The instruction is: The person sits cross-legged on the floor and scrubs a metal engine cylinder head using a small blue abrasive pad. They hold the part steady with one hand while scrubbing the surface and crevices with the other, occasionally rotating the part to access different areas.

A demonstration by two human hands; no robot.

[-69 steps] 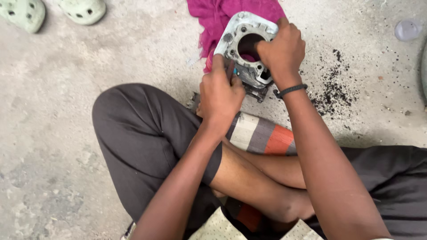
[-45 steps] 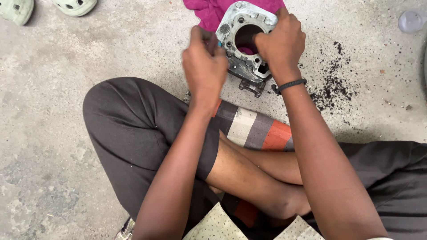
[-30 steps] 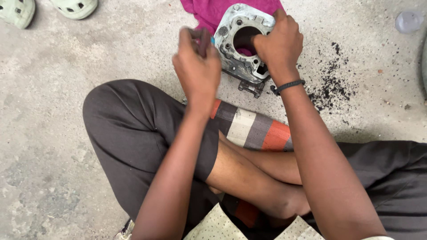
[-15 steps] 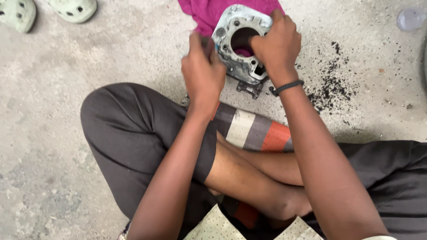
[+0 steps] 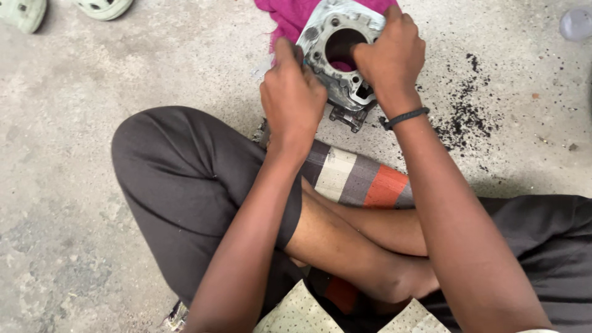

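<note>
Upward-facing, the engine cylinder (image 5: pixel 341 58) bore tilts toward the person.

Open concrete floor (image 5: pixel 92 111) is left to the left of the left hand (image 5: pixel 293 102); only two pale green sandals (image 5: pixel 61 7) are set at its far edge, well apart. Ahead, the way is blocked by the metal engine cylinder (image 5: pixel 342 58), gripped on its right side by the right hand (image 5: pixel 388 58), with a pink cloth (image 5: pixel 296 18) under it; rightward, bare floor is strewn with black grit (image 5: pixel 465 120); nearer the body, passage is closed by crossed legs (image 5: pixel 185 191).
</note>
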